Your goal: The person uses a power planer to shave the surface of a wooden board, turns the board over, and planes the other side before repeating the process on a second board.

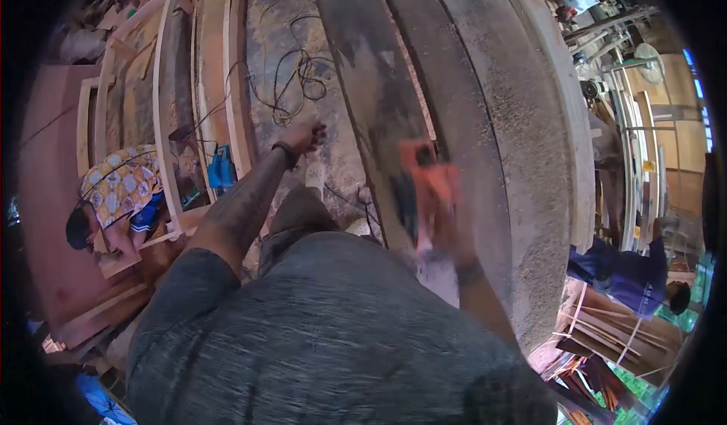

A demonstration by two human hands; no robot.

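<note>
My right hand (453,232), smeared by motion, is closed on the handle of an orange electric planer (432,174). The planer's body is blurred, and it rests on a long dark wooden board (371,84) running away from me. My left hand (304,137), with a dark band at the wrist, hangs in the air left of the board. Its fingers are loosely curled, slightly apart, and hold nothing. Below and beyond it, a dark power cord (291,84) lies in loops on the dusty floor.
More long boards (522,122) lie to the right, strewn with shavings. On the left stand wooden frames (163,84), a blue tool (221,169) and a crouching person (125,190) in a patterned shirt. Another person (636,277) in dark blue is at the far right, near a fan (649,62).
</note>
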